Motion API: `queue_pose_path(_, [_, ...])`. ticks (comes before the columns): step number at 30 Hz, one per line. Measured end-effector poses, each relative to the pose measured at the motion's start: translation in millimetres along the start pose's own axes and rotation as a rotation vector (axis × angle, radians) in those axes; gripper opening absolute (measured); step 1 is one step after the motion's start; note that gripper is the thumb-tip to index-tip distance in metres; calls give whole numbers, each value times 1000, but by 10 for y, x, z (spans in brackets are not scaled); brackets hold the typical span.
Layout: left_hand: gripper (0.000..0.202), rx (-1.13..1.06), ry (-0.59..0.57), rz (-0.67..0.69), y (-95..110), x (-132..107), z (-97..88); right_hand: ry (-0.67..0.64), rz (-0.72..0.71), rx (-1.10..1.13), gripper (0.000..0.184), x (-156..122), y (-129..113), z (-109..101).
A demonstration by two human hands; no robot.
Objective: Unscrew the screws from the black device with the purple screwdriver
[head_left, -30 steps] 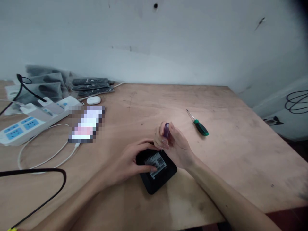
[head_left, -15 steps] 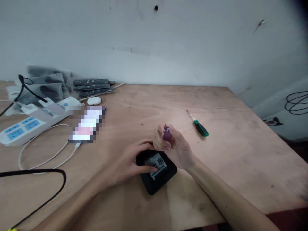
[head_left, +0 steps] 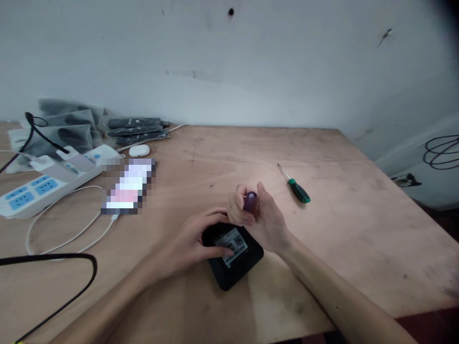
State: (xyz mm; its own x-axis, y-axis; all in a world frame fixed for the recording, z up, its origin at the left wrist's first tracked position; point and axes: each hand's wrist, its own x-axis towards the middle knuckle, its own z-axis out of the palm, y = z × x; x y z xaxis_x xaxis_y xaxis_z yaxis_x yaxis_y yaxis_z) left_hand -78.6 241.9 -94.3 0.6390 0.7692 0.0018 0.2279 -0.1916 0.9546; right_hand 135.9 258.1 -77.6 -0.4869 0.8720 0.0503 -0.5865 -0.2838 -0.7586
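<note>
A small black box with a white label [head_left: 236, 260] lies on the wooden table [head_left: 340, 229] in front of me. My left hand [head_left: 193, 241] rests on its left side, fingers pressing down on the top and one fingertip on the label. My right hand [head_left: 260, 220] is closed around a purple-handled screwdriver [head_left: 250, 201], held nearly upright over the box's far edge; its tip is hidden behind my fingers.
A green-handled screwdriver [head_left: 297, 187] lies to the right, further back. At the left are a white power strip [head_left: 46, 179], a phone [head_left: 127, 186] on a white cable, a white earbud case [head_left: 139, 150], black remotes [head_left: 134, 129] and a black cable [head_left: 53, 267].
My right hand has turned the purple screwdriver slightly, and the handle's end now faces more towards me. The left hand and the box have stayed put.
</note>
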Motion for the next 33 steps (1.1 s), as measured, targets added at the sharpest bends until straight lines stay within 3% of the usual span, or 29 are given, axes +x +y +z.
queue_pose_path(3, [55, -68, 20, 0, -14, 1, 7, -24, -17, 23, 33, 1, -2, -5])
queue_pose_path(6, [56, -71, 36, 22, -31, 10, 5, -43, -29, 22, 27, 8, -13, -21])
queue_pose_path(14, [46, -19, 49, 31, -32, 17, -24, 25, -55, -115, 54, -10, -82, -2])
queue_pose_path(22, [47, 48, 36, 34, -41, 2, -42, 16, -68, -89, 63, 1, -100, 25])
queue_pose_path(33, [46, 60, 45, 29, -59, 2, -32, 70, -96, -164, 61, -20, -89, 36])
